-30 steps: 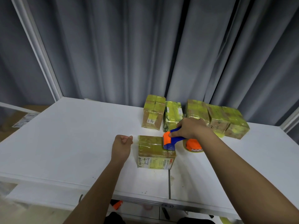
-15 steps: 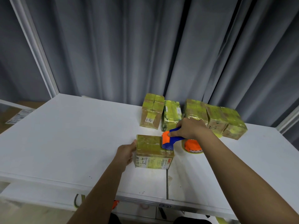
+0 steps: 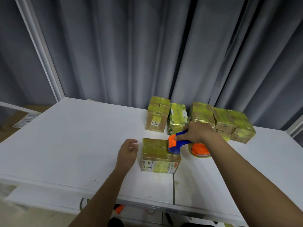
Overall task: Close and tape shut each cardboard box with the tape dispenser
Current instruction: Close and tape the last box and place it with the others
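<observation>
A small cardboard box (image 3: 157,154) wrapped in yellowish tape and marked "4-3" sits on the white table (image 3: 73,145) near its front edge. My right hand (image 3: 195,132) grips the blue handle of the orange and blue tape dispenser (image 3: 175,143), whose head rests on the box's right top edge. The dispenser's tape roll (image 3: 199,149) hangs just right of the box. My left hand (image 3: 128,149) hovers just left of the box, fingers loosely curled, a small gap between them and the box's side.
Several taped boxes (image 3: 223,122) stand in a row at the back of the table against a grey curtain (image 3: 147,46). One of them (image 3: 157,117) stands upright. A seam (image 3: 173,187) splits the tabletop below the near box. A cardboard carton (image 3: 18,122) lies lower left.
My left hand touched the box's left side half a second ago and has since drawn a little away. The dispenser and my right hand have stayed at the box's right top edge.
</observation>
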